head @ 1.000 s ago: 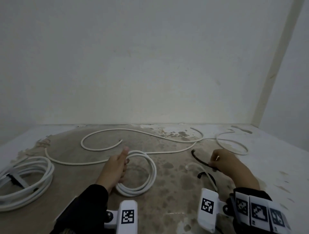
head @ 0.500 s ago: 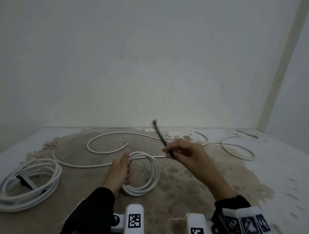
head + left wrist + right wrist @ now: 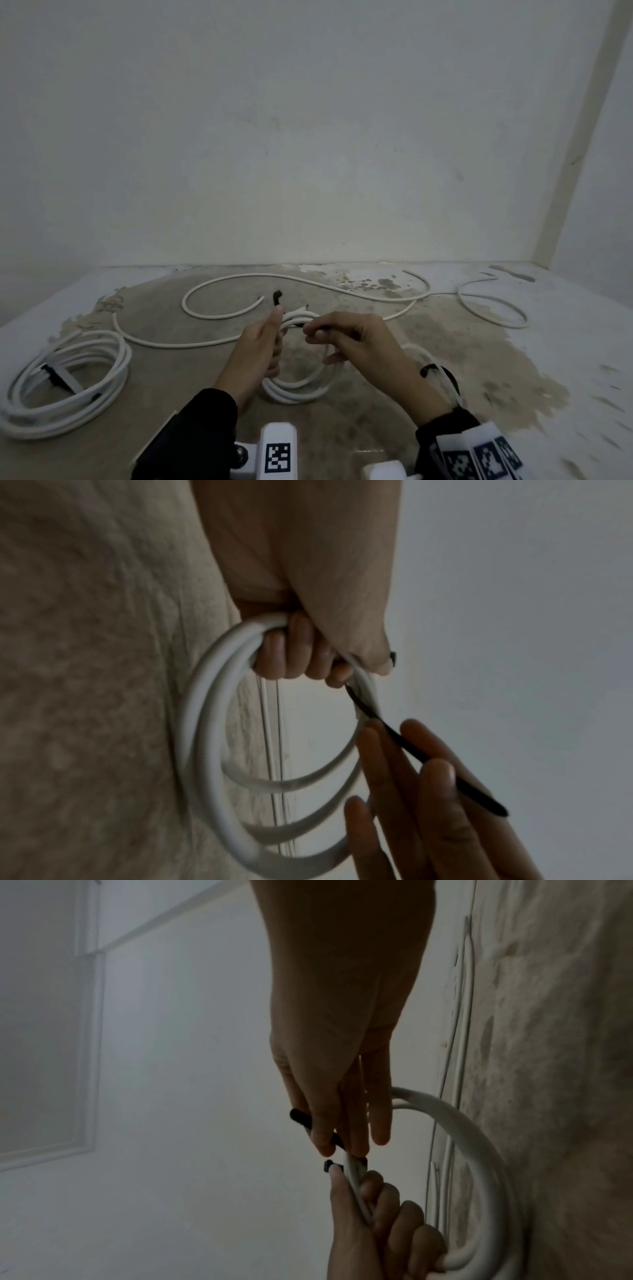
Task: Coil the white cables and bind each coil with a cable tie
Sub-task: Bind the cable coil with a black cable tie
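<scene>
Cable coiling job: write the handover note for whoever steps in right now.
Left hand: grips the small coil at its top, thumb on the black tie's head.
Right hand: pinches the tie's tail beside the coil.
Done: large coil at left lies bound with a tie.
Left: close and tighten this tie; loose cable behind lies uncoiled. Another black tie lies near the right wrist.

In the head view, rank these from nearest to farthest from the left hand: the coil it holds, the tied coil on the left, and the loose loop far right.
1. Held coil: gripped by the left hand, centre.
2. Tied coil: left, on the floor.
3. Loose loop: far right, near the wall.
</scene>
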